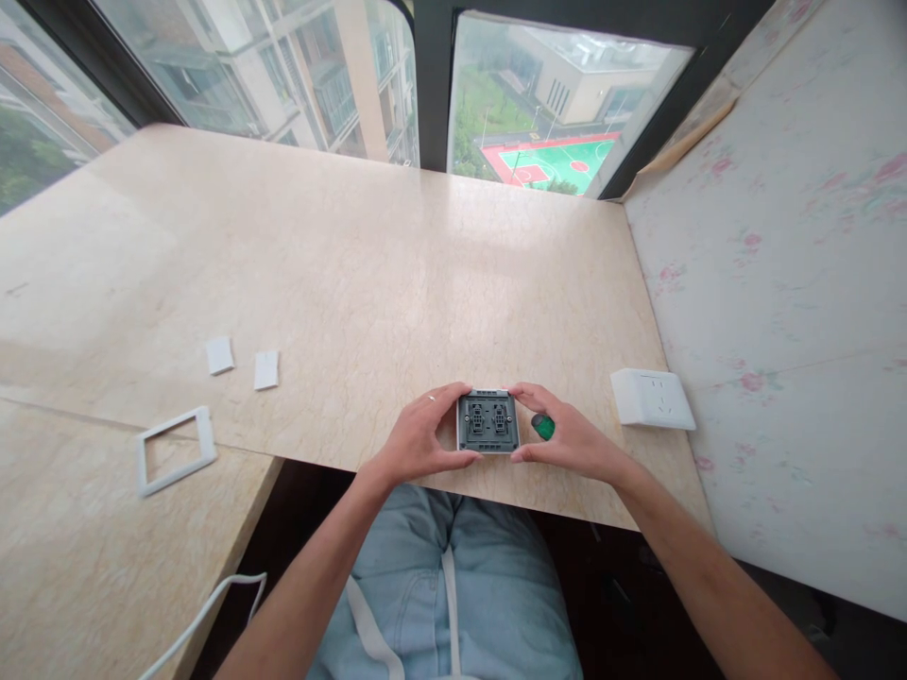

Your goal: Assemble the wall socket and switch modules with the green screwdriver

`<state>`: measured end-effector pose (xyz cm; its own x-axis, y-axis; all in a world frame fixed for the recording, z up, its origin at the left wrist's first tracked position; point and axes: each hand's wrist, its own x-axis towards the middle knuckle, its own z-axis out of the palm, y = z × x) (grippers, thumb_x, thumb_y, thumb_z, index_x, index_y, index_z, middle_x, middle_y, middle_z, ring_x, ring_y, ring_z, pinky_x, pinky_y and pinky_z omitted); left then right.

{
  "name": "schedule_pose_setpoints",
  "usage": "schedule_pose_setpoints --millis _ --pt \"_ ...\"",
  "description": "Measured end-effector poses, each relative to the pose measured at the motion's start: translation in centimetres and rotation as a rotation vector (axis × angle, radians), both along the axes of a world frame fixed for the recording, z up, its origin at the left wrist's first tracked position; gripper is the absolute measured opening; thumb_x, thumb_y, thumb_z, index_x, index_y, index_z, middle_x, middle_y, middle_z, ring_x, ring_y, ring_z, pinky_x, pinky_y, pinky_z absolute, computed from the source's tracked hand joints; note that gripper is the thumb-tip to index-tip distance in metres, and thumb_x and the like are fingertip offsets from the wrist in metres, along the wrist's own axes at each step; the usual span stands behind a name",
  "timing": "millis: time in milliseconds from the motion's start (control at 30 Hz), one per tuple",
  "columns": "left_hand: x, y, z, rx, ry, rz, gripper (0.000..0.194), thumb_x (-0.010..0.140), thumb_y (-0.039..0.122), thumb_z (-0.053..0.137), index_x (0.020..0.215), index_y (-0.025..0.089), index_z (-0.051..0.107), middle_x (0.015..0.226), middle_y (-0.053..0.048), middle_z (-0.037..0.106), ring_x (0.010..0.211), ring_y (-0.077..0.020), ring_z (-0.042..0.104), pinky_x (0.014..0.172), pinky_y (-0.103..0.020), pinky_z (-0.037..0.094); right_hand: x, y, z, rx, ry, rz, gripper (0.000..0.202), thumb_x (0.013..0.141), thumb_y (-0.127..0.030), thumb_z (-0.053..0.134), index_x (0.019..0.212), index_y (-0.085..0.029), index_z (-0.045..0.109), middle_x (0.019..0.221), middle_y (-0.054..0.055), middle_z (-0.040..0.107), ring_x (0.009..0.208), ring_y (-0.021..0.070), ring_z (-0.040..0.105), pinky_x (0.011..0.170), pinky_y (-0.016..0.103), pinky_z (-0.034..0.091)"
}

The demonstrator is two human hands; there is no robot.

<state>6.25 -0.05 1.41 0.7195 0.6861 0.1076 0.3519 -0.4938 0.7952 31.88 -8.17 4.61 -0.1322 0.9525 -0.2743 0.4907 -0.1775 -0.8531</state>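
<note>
A wall switch body [488, 421] with a dark grey inside and a pale rim sits at the front edge of the stone counter, its two mechanisms exposed. My left hand [425, 433] grips its left side, thumb at the near edge and fingers at the far corner. On the opposite side my right hand [567, 434] holds it the same way. Within the curve of the right hand shows a green and black rounded piece [542, 427], like a handle end; the rest of it is hidden. Two white rocker covers [220, 356] and a white rectangular frame [177, 451] lie off to the left.
A white socket unit [653, 399] stands on the right by the papered wall [794, 312]. Windows border the counter [397, 283] at the back. A white cable [205, 609] hangs over the counter's edge at lower left. My legs are below the front edge.
</note>
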Motion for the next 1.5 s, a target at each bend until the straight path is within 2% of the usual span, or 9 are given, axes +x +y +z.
schedule_pose_setpoints --millis 133,333,667,900,1200,1367,1500 --pt "0.0 0.0 0.0 -0.004 -0.003 0.000 0.086 0.070 0.051 0.083 0.142 0.028 0.043 0.140 -0.011 0.059 0.127 -0.0324 0.059 0.108 -0.049 0.047 -0.1 0.1 0.0 -0.020 -0.002 -0.035 0.085 0.063 -0.046 0.088 0.137 -0.029 0.049 0.145 0.011 0.058 0.134 0.0344 0.054 0.100 0.043 0.052" --pt "0.0 0.0 0.0 -0.002 0.004 0.005 0.085 0.071 0.052 0.082 0.143 0.029 0.043 0.140 -0.011 0.059 0.127 -0.0329 0.059 0.108 -0.049 0.047 -0.4 0.0 0.1 -0.019 0.010 -0.046 0.083 0.063 -0.044 0.087 0.137 -0.030 0.049 0.144 0.011 0.058 0.138 0.0346 0.050 0.104 0.046 0.048" --pt "0.0 -0.1 0.2 -0.005 0.015 0.010 0.085 0.070 0.049 0.083 0.142 0.028 0.043 0.140 -0.012 0.059 0.127 -0.0327 0.059 0.107 -0.050 0.047 -0.5 -0.1 0.3 -0.043 -0.014 -0.048 0.080 0.064 -0.035 0.085 0.135 -0.030 0.047 0.139 0.008 0.062 0.127 0.0331 0.059 0.104 0.046 0.048" --pt "0.0 0.0 0.1 -0.023 0.002 0.009 0.087 0.068 0.050 0.084 0.143 0.029 0.045 0.140 -0.011 0.059 0.127 -0.0331 0.059 0.107 -0.051 0.047 -0.5 0.3 0.1 -0.039 0.097 -0.056 0.081 0.062 -0.034 0.087 0.132 -0.029 0.047 0.144 0.012 0.059 0.143 0.0335 0.045 0.110 0.049 0.041" --pt "-0.1 0.1 0.5 -0.054 -0.012 0.007 0.085 0.068 0.048 0.086 0.141 0.028 0.047 0.140 -0.011 0.060 0.127 -0.0324 0.059 0.108 -0.050 0.047 -0.6 0.2 0.1 -0.060 0.153 -0.079 0.077 0.060 -0.027 0.086 0.128 -0.027 0.048 0.143 0.013 0.059 0.136 0.0323 0.052 0.110 0.050 0.041" --pt "-0.3 0.3 0.7 -0.086 -0.018 -0.009 0.086 0.068 0.048 0.086 0.142 0.029 0.047 0.142 -0.011 0.059 0.130 -0.0327 0.057 0.110 -0.052 0.046 -1.2 -0.1 0.3 -0.060 0.163 -0.097 0.074 0.061 -0.023 0.083 0.126 -0.028 0.047 0.144 0.011 0.058 0.140 0.0300 0.048 0.113 0.049 0.037" --pt "-0.6 0.7 0.6 -0.116 -0.029 -0.052 0.087 0.070 0.044 0.085 0.145 0.026 0.045 0.147 -0.013 0.055 0.135 -0.0320 0.053 0.114 -0.052 0.042 -1.7 -0.4 0.1 -0.042 0.163 -0.113 0.074 0.063 -0.026 0.083 0.127 -0.027 0.047 0.144 0.012 0.057 0.142 0.0300 0.045 0.115 0.049 0.036"
